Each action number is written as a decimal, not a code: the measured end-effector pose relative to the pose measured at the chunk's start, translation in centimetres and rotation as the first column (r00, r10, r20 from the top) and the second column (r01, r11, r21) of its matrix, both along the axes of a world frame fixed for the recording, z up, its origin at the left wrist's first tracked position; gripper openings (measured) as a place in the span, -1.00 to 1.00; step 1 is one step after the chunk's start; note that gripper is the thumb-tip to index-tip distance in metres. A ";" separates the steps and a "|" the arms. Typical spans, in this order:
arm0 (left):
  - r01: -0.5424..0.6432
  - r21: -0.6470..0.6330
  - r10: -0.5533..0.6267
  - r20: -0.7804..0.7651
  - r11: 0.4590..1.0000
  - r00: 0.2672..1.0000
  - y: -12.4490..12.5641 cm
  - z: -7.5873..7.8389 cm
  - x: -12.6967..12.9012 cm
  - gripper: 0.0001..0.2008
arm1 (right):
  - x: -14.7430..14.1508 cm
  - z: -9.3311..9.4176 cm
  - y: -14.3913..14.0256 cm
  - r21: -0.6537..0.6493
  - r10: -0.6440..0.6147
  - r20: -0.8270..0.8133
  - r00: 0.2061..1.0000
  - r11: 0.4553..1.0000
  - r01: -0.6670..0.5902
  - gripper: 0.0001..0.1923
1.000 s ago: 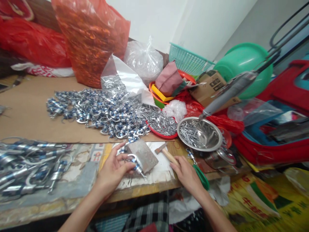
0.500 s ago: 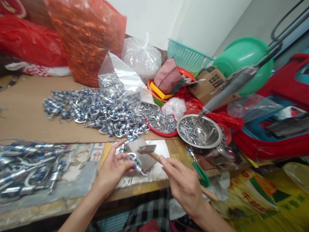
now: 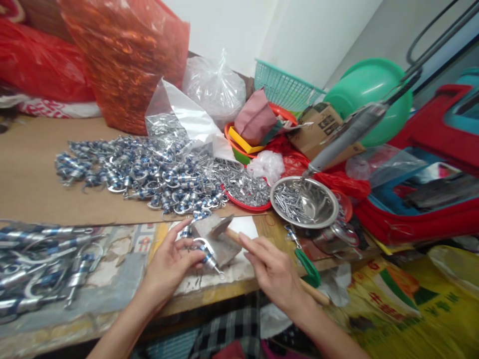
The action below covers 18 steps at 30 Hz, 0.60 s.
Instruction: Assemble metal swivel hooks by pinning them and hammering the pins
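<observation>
Hammer [image 3: 223, 230], gripped by the closed right hand [image 3: 275, 274], lies with its handle running near-right to far-left, head over the block [image 3: 218, 239] on the counter [image 3: 123, 279], where the left hand [image 3: 168, 264] pinches a clip [image 3: 208, 254].

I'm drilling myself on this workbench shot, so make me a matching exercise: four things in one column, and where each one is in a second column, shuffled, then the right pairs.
Things
1. hammer
2. metal clip
3. steel bowl
4. green basket

Places
A. far back by the wall
B. held in the right hand
C. right of the red tray, holding loose pins
D. pressed on the grey block by the left hand

Pairs: 1-B, 2-D, 3-C, 4-A
</observation>
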State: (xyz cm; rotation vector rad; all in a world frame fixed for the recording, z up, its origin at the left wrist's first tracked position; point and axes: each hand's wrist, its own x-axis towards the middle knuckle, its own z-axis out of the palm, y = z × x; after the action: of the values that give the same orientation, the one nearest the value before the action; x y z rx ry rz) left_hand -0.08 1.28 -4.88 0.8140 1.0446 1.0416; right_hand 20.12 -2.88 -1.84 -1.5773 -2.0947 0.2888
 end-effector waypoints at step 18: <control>0.251 0.450 0.044 -0.550 0.857 0.834 0.0 0.9 -0.7 -0.94 | 3.4 -2.2 16.9 -0.111 -0.277 0.408 0.870 0.931 0.348 -0.79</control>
State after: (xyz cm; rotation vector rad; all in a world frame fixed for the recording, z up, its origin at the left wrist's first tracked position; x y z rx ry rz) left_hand -0.73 1.24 -3.99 1.6646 1.1895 1.0223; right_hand 23.53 14.01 -4.00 -2.2059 -2.0841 0.0541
